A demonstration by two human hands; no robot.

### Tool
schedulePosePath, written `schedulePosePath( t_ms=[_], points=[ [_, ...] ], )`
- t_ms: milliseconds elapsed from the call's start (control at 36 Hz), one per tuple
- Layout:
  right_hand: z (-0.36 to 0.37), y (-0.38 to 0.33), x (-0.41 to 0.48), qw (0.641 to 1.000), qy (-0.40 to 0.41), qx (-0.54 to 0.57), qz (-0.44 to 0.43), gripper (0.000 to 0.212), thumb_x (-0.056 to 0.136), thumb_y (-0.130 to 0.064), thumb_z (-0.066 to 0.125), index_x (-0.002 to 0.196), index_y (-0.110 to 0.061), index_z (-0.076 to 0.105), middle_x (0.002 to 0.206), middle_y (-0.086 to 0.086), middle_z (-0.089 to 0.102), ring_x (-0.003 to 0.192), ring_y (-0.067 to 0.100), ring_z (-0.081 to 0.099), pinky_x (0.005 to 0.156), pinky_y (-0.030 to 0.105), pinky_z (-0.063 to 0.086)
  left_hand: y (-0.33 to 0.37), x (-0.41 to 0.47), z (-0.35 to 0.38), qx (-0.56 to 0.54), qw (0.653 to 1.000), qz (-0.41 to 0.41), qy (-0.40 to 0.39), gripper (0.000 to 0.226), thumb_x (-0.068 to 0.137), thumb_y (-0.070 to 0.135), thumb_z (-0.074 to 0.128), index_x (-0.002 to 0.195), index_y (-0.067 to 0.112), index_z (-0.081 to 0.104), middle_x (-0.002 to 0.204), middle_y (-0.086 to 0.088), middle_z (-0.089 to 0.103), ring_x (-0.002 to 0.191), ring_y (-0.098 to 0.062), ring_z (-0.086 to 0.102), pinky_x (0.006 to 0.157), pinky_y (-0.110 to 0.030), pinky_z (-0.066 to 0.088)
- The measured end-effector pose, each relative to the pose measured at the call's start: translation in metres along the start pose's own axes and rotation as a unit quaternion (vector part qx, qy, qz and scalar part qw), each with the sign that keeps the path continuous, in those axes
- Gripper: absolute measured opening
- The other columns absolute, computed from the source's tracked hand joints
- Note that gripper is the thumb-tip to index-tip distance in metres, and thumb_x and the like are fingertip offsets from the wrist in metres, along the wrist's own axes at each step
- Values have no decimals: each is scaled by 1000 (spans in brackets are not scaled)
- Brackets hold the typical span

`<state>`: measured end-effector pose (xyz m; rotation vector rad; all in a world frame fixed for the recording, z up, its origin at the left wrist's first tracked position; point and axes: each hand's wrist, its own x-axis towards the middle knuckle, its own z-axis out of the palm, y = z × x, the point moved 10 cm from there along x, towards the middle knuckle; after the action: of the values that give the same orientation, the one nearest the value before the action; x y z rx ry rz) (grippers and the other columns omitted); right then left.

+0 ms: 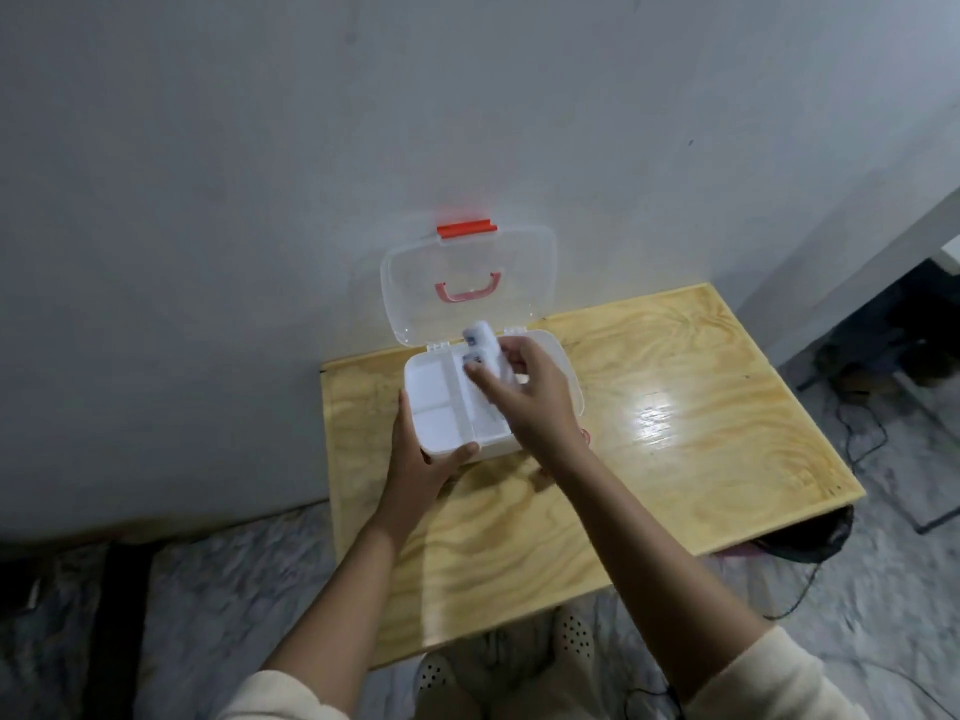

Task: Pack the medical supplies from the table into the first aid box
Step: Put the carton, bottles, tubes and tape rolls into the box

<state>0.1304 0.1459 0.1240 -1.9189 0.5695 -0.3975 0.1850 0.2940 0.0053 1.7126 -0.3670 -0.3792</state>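
Shoes: my perforated shoes (572, 641) show just below the table's near edge.
Table: the wooden table (675, 459) has bare wood between its near edge and the box, and a broad stretch to the right as far as its right edge.
Left hand: my left hand (421, 454) grasps the near left corner of the first aid box (569, 387), thumb on the front rim, fingers round the left side.
Right hand: my right hand (527, 402) is above the box's middle, fingers curled round small white containers (480, 340).
Supplies: the containers are blurred. There seem to be two, blue-marked ends facing left, long axes slanting from far left to near right, over the tray's middle strip.
Box: it sits at the table's far left, close to the left edge, with its long axis running left to right along the wall.
Lid: the clear lid (519, 262) stands up from the far hinge, red latch (466, 229) on top.
Wall: the grey wall (260, 200) is right behind the lid.
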Motion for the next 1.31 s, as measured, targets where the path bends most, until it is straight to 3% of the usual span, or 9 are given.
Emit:
schedulePosePath(
  t_ms=[222,333,472,639,778,917,1111,1222,1306],
  points=[
    [49,16,2,988,-37,-148,14,43,84,-43,60,112,-12,50,108,4,57,97,20,53,80,36,45,4,1,-3,1,1000,23,5,94,73,23,85,145,42,26,144,24,42,132,12,41,100,-6,36],
    [49,23,7,982,-26,-188,21,41,87,-39,57,113,-8,47,111,9,54,100,24,53,78,35,44,-6,3,-2,-24,1000,10,3,97,73,19,88,151,26,31,146,5,49,133,-8,50,104,-28,49],
    [54,27,11,966,-22,-256,17,42,89,-39,53,114,-7,44,112,12,54,100,27,54,79,39,49,-6,6,-2,-36,999,12,10,96,69,12,90,148,17,36,141,0,54,127,-9,55,94,-17,49],
    [59,30,18,953,-15,-303,20,42,89,-38,53,117,-8,40,112,12,55,101,28,56,76,41,53,-12,7,-2,-18,1000,-2,13,99,67,35,90,149,26,34,143,2,52,131,-17,53,106,-45,49],
    [61,31,23,950,-18,-310,30,49,89,-37,54,123,-8,35,115,13,58,101,30,58,77,42,55,-17,5,-2,-22,1000,-14,14,103,66,41,88,151,28,30,147,3,48,133,-12,50,107,-37,49],
    [67,32,27,942,-34,-332,38,43,91,-37,51,118,-6,41,116,13,55,105,27,55,82,36,49,-13,3,-1,-21,1000,-10,17,100,64,44,84,147,33,29,144,4,47,129,-3,48,97,-11,45],
    [73,37,23,930,-66,-361,16,37,92,-30,50,116,-2,48,118,16,51,110,29,48,91,39,46,-20,7,-2,-1,1000,-21,15,105,67,38,88,151,24,28,145,-3,49,131,-19,51,105,-47,50],
    [72,37,18,935,-76,-346,1,35,89,-30,55,111,-3,52,114,16,51,105,30,47,89,39,44,-19,9,-3,0,1000,-13,17,101,67,35,90,149,26,32,141,-1,53,129,-20,53,102,-49,50],
    [71,40,14,950,-93,-299,5,33,86,-29,61,108,-4,54,109,14,56,98,28,54,80,37,48,-20,8,-3,4,1000,-12,20,103,66,33,90,150,24,31,141,-1,52,129,-16,53,103,-38,50]
  ],
)
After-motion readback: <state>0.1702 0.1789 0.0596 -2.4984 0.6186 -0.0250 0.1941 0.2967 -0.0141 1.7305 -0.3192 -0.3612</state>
